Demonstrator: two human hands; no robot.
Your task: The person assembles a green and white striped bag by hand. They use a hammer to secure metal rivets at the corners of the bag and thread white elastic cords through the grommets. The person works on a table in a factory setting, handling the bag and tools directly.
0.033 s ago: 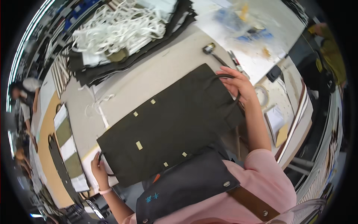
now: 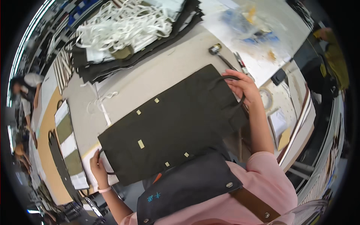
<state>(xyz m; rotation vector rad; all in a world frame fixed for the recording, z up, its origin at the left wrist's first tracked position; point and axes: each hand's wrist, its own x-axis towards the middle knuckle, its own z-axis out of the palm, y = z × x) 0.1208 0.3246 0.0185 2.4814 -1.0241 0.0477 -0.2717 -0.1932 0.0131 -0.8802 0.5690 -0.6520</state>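
Note:
A large dark fabric bag (image 2: 172, 123) lies flat on the grey table (image 2: 150, 78), dotted with several small yellow tags. My right hand (image 2: 243, 88) is at its far right edge, fingers curled around the black handle loop (image 2: 240, 103) there. My left hand (image 2: 98, 165) grips the opposite lower-left end, where another dark handle loop curves under the fingers. A dark apron with a brown strap (image 2: 195, 183) covers my chest just below the bag.
A heap of white straps (image 2: 123, 26) lies on stacked dark fabric at the far side. A black tool (image 2: 215, 48) and a plastic sheet (image 2: 255, 26) lie at the back right, a tape roll (image 2: 267, 98) to the right, striped panels (image 2: 69, 142) to the left. Another person (image 2: 24, 93) stands far left.

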